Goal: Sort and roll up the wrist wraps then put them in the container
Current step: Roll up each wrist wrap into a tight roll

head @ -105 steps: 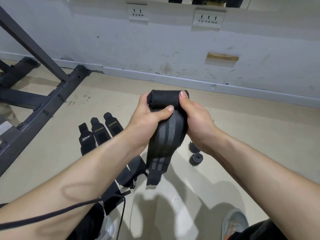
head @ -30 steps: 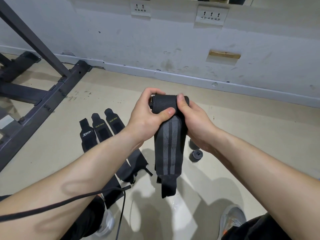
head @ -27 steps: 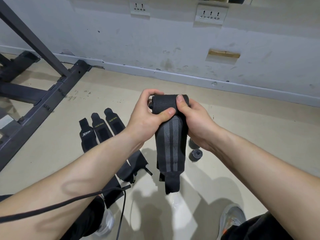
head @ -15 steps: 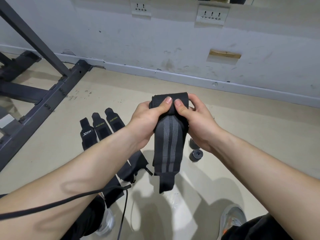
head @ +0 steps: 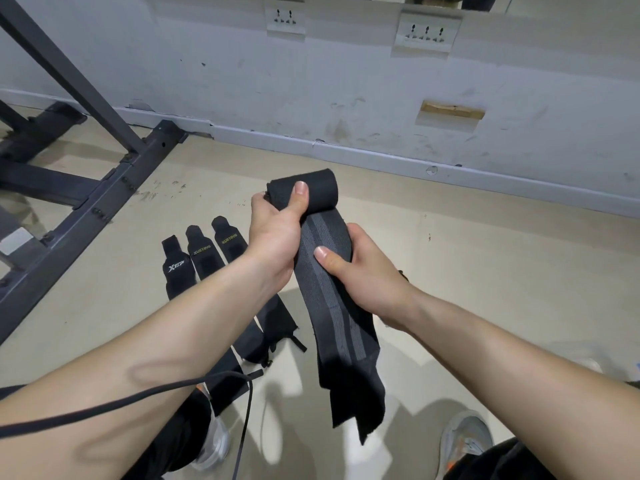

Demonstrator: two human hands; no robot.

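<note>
While your left hand [head: 277, 237] curls its fingers round the rolled end of the wrist wrap [head: 329, 306], your right hand [head: 367, 275] pinches the striped band just below, thumb on top. Its loose tail hangs above the floor [head: 485, 271]. Three flat wraps [head: 201, 252] lie there, left of your hands.

**Half-rolled wrist wrap [head: 332, 299] gripped in both hands**

Held above the floor [head: 502, 271]. Rolled end clamped under the thumb of the left hand [head: 273, 237]. Grey-striped tail pinched lower down by the right hand [head: 360, 271], hanging loose below it. Left of the left hand, three flat wraps [head: 201, 251] side by side on the floor, a dark metal frame [head: 104, 199] beyond.
</note>
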